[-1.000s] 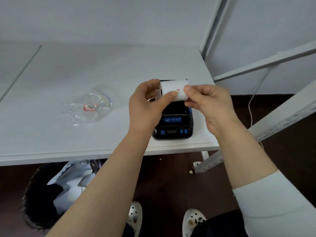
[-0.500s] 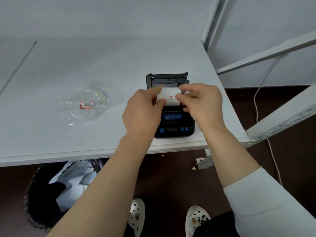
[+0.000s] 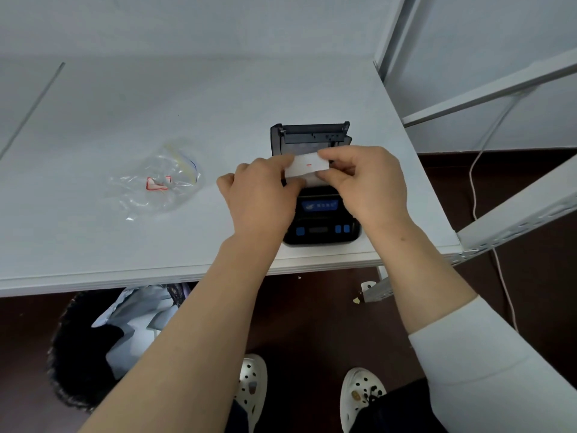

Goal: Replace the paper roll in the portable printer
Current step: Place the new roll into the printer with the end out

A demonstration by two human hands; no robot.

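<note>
We hold the white paper roll (image 3: 307, 165) between both hands, right over the open bay of the black printer (image 3: 321, 226), which sits near the front right corner of the white surface (image 3: 125, 89). Our left hand (image 3: 262, 201) pinches the roll's left end with curled fingers (image 3: 281, 160), and our right hand (image 3: 368, 189) pinches the right end. The lid (image 3: 312, 134) stands raised behind. A crumpled plastic bag (image 3: 156, 179) lies well to the left.

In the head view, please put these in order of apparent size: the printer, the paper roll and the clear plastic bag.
1. printer, though partly covered
2. clear plastic bag, about as wide but shorter
3. paper roll, clearly the smallest
</note>
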